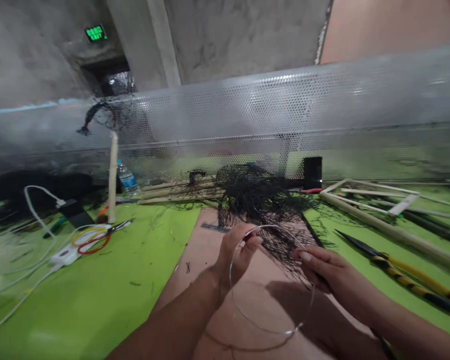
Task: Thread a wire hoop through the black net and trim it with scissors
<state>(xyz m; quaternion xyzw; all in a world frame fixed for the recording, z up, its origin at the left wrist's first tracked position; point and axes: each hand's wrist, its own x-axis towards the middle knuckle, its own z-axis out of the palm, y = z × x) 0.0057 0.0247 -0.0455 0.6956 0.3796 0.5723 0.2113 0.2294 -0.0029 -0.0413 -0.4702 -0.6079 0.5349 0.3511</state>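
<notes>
A thin silvery wire ring [255, 328] is held up between both hands, over a pinkish board [180, 280]. My left hand [237, 252] pinches its upper left part between thumb and fingers. On the upper right of the ring, the fingers of my right hand [320, 265] are closed. Just beyond the hands lies a tangled heap of thin black strands [258, 192], spilling onto the board. The ring's ends appear to overlap or join near the bottom right, but I cannot tell how they are fastened.
Yellow-and-black handled shears [393, 267] lie at right, below a wooden stick frame [360, 205]. At left are a white power strip [69, 252] with cables, an upright stick [113, 180] and a water bottle [127, 179]. A perforated metal panel [247, 110] closes off the back.
</notes>
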